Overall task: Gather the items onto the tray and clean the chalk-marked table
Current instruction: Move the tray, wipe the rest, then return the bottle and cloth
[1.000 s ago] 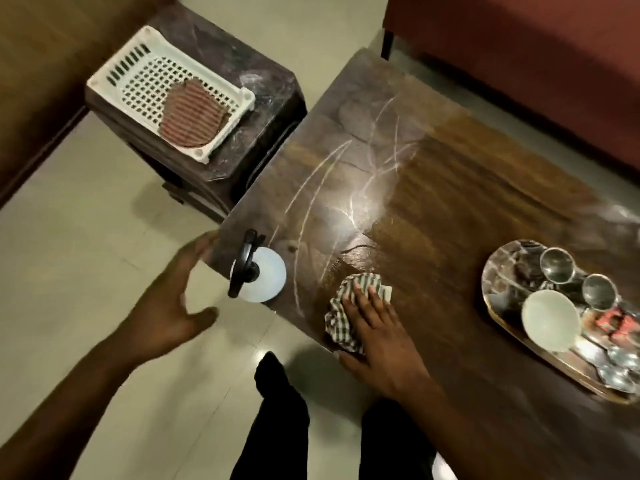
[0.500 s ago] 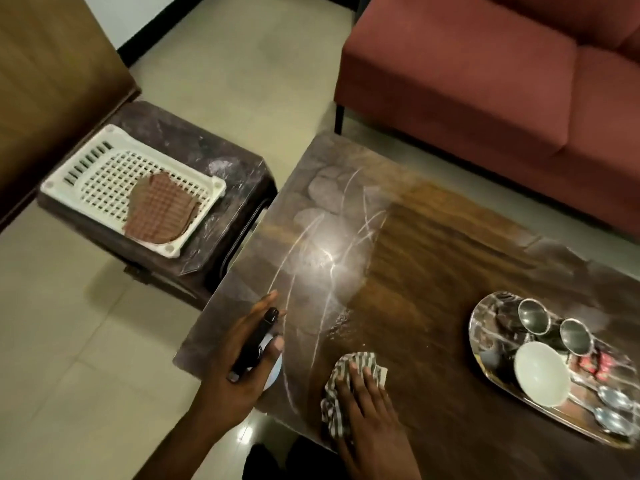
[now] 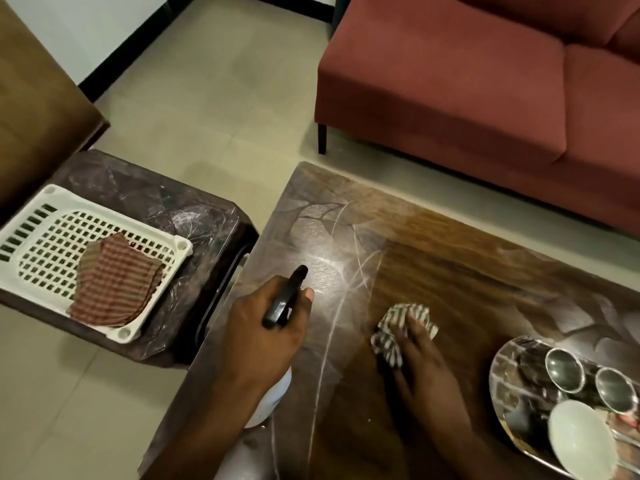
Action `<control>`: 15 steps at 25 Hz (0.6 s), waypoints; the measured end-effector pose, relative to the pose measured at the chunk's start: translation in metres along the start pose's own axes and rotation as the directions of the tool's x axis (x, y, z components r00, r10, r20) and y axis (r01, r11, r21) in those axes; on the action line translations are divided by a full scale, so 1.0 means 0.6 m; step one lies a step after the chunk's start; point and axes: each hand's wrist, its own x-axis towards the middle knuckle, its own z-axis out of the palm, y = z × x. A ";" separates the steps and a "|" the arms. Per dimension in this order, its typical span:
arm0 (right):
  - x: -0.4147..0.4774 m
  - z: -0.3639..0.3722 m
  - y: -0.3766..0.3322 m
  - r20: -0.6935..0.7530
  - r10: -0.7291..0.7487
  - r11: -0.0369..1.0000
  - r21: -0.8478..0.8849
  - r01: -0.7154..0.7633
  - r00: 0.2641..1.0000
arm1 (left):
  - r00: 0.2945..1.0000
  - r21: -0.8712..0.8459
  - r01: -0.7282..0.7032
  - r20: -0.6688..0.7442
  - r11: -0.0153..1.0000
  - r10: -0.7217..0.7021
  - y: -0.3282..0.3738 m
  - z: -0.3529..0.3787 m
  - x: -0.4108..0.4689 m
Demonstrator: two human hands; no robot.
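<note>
On the near left corner of the table (image 3: 450,271), in the one view from my head, my left hand (image 3: 266,337) is now closed around the spray bottle (image 3: 277,393). One second ago this hand was open in the air beside the table edge and the bottle stood alone; half a second ago my fingers were just wrapping the black trigger head (image 3: 285,296). So the bottle is now taken up, and I judge the wet cleaning step can begin. The white body of the bottle is mostly hidden under my wrist, at the near left edge of the table, and I cannot tell if its base is touching the wood. Its long axis goes from the white body near me up to the black head away from me, tilted forward, and the nozzle points toward the chalk lines (image 3: 346,289) on the far left part of the table. My right hand (image 3: 415,355) lies flat with the fingers together, pressing the striped cloth (image 3: 398,327) on the wood just right of the long chalk stroke; it has stayed there during this second. The steel tray (image 3: 502,386) at the right already holds the two steel cups (image 3: 562,368) and the white bowl (image 3: 576,438), so gathering looks done, while the chalk is not yet wiped.
</note>
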 end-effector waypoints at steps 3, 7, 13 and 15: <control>0.081 -0.022 -0.004 -0.069 0.102 0.995 0.002 -0.102 0.992 | 0.998 0.043 0.064 -0.008 0.997 -0.064 -0.019 0.005 0.007; 0.166 -0.056 0.016 -0.094 0.134 0.990 -0.041 -0.138 0.987 | 0.990 0.027 0.130 0.044 0.991 -0.131 -0.056 -0.007 0.013; 0.338 -0.083 -0.026 -0.149 0.325 0.945 0.098 -0.313 0.934 | 0.990 -0.062 0.110 0.094 0.992 -0.104 -0.053 -0.031 0.013; 0.367 -0.070 -0.081 -0.099 0.144 0.989 -0.013 -0.146 0.985 | 0.992 -0.111 0.095 0.097 0.989 -0.084 -0.051 -0.042 0.023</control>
